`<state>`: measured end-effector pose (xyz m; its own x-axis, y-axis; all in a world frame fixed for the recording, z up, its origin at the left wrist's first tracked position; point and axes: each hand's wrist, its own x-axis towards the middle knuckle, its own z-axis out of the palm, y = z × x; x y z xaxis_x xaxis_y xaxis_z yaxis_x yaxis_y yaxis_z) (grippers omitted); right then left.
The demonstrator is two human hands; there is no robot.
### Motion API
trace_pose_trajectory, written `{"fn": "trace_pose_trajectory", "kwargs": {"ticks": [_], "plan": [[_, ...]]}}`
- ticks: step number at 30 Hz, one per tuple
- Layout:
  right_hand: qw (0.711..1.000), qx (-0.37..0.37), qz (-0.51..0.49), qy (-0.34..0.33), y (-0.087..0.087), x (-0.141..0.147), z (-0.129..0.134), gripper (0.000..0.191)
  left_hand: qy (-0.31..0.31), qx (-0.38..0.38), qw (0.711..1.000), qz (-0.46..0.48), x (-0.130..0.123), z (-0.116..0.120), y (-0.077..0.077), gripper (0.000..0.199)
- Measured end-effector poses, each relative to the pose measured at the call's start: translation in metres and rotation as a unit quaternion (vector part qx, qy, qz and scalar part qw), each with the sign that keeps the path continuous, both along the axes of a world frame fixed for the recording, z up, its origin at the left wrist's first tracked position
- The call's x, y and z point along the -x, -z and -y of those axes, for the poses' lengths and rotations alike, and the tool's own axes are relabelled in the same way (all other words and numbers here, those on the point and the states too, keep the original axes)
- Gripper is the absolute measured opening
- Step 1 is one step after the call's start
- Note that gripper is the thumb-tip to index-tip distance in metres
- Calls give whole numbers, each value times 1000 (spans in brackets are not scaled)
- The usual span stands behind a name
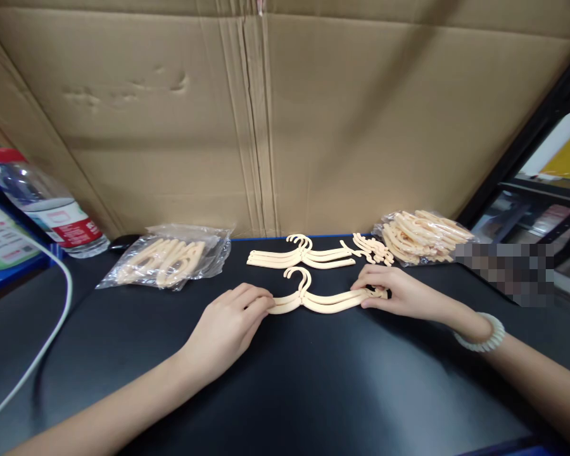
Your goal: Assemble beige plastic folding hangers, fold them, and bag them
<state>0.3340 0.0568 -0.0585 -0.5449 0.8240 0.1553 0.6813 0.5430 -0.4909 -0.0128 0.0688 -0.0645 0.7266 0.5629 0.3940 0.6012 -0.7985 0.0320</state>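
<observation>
Work surface: matte black tabletop (285,392), thin blue strip (256,238) showing along part of the far edge. Brown cardboard wall (171,114) stands behind that edge, vertical seam near its middle, horizontal crease up top, some dents left of the seam. Diagonal shadow on it, right of the seam. Black metal shelving (534,136) past the surface's far right corner, blue rack (16,277) at the left edge. Soft glare on the surface toward the near right corner.

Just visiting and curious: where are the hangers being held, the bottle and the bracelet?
Held hangers (330,308): head view, on the nearer one's bar.
Bottle (63,219): head view, on its label.
Bracelet (496,338): head view, on its beads.
</observation>
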Motion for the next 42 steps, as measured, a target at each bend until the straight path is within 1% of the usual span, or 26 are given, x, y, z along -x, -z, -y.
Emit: {"fn": "trace_pose_trajectory", "kwargs": {"ticks": [5, 8, 10, 12, 14, 15, 18, 20, 23, 27, 32, 37, 39, 42], "plan": [[1000, -5, 4, -6, -1, -1, -1, 34, -1, 25, 999, 39, 0, 1, 1, 20], [1000, -23, -8, 16, -2, -7, -5, 33, -5, 61, 994, 91, 3, -6, 1, 19], [996, -76, -9, 55, 0, -15, -12, 28, -12, 82, 990, 118, 6, -16, 1, 23], [984, -151, 6, 94, 3, -26, -22, 23, -20, 98, 986, 136, 9, -29, 1, 27], [969, -210, 44, 119, 6, -37, -31, 21, -21, 123, 982, 143, 12, -42, 3, 32], [963, -229, 71, 122, 8, -42, -35, 22, -22, 134, 980, 147, 13, -48, 4, 35], [949, -259, 153, 96, 8, -50, -42, 24, -26, 150, 976, 155, 17, -62, 9, 42], [943, -267, 182, 75, 7, -51, -43, 27, -29, 157, 975, 155, 19, -66, 11, 44], [938, -277, 198, 68, 9, -48, -42, 32, -30, 160, 974, 159, 20, -67, 12, 43], [932, -293, 205, 59, 15, -44, -43, 35, -43, 131, 973, 183, 17, -66, 9, 37], [937, -305, 162, 46, 18, -46, -47, 27, -69, 128, 970, 193, 16, -67, 7, 32], [942, -326, 61, 52, 18, -47, -48, 21, -98, 140, 966, 194, 18, -70, 9, 28], [940, -333, 5, 77, 16, -44, -47, 20, -102, 144, 964, 198, 17, -71, 9, 24], [927, -337, -69, 151, 10, -37, -42, 20, -109, 149, 960, 209, 15, -69, 7, 18]]}}
